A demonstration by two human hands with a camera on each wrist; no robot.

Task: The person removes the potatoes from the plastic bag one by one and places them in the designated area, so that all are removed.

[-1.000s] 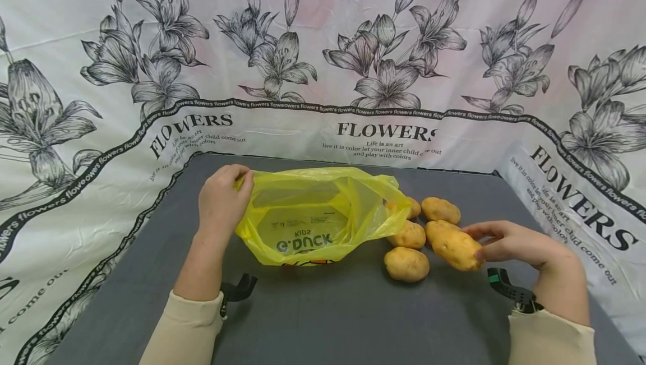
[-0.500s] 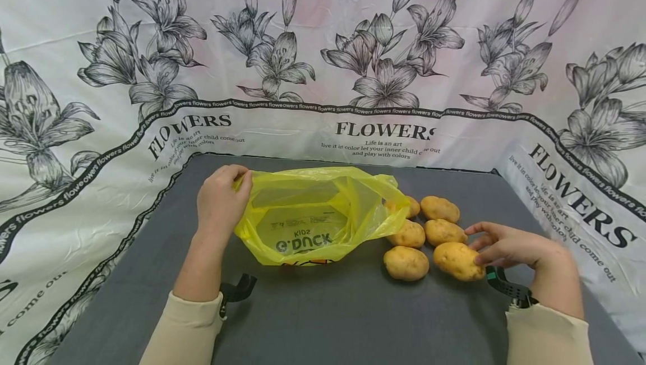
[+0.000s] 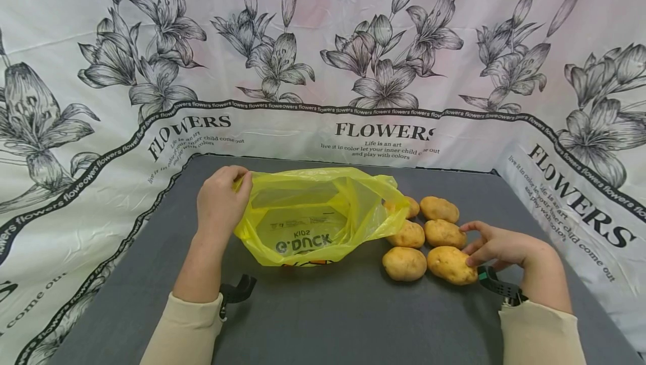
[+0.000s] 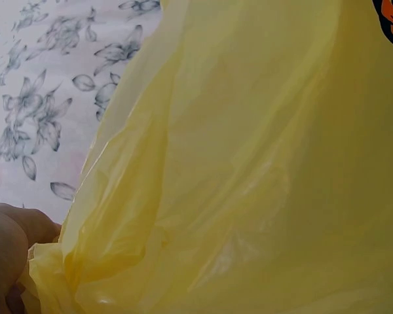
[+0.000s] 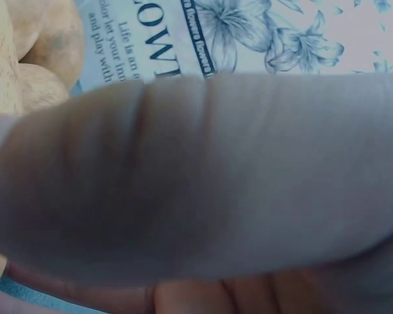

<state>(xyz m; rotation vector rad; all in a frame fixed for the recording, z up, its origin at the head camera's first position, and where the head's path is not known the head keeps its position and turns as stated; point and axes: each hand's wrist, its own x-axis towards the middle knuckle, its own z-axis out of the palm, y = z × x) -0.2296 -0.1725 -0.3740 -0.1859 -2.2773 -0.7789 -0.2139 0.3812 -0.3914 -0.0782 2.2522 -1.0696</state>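
A yellow plastic bag (image 3: 298, 241) lies with its mouth spread toward me, printed lettering showing inside. My left hand (image 3: 222, 199) pinches the bag's left rim between thumb and fingers; the left wrist view shows the gathered plastic (image 4: 52, 275) at the fingertips. Right of the bag, several potatoes sit in two short columns. My right hand (image 3: 504, 247) holds the front right potato (image 3: 451, 265) at its right end. One finger reaches to the potato behind it (image 3: 445, 233). In the right wrist view a blurred part of the hand (image 5: 183, 176) hides most of the grip.
Another potato (image 3: 405, 264) stands at the front left of the group; the back left one (image 3: 414, 207) is partly covered by the bag. A grey table (image 3: 353, 320) lies under everything. Behind it hangs a white flower-printed cloth (image 3: 282, 135).
My right hand has brought the potato down toward me and left, to the front right of the group, uncovering the potato behind it. The left hand and bag stay put.
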